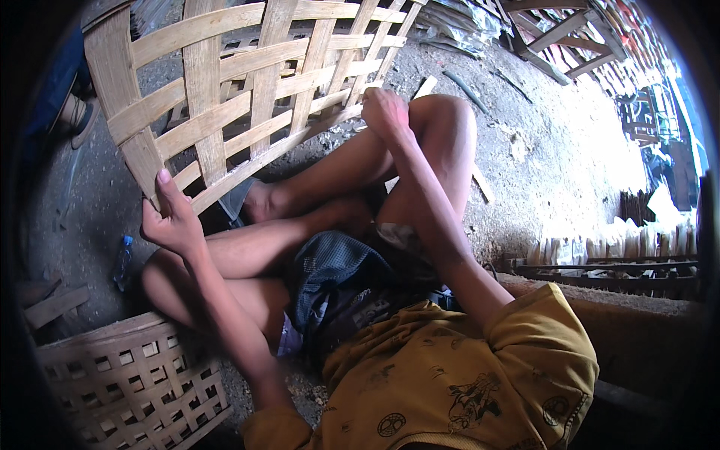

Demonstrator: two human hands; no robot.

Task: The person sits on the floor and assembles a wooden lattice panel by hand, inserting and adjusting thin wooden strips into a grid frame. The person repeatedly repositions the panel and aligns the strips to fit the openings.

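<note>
A large open-weave panel of pale split-bamboo strips (199, 97) stands tilted in front of me, reaching past the upper edge of the view. My left hand (174, 217) grips its lower left corner, thumb up along the strip and fingers curled behind. At the panel's lower right edge my right hand (386, 112) is closed round the rim, close to my raised knee. My crossed legs lie beneath the panel, and a dark blue checked cloth (334, 270) covers my lap.
Another woven bamboo piece (135, 382) stands at lower left, below a plastic bottle (123, 262) on the floor. Bamboo offcuts (424, 87) lie beyond my knee. A wooden frame (562, 41) is at upper right, stacked strips (615, 244) at right. Someone's foot (79, 116) shows at far left.
</note>
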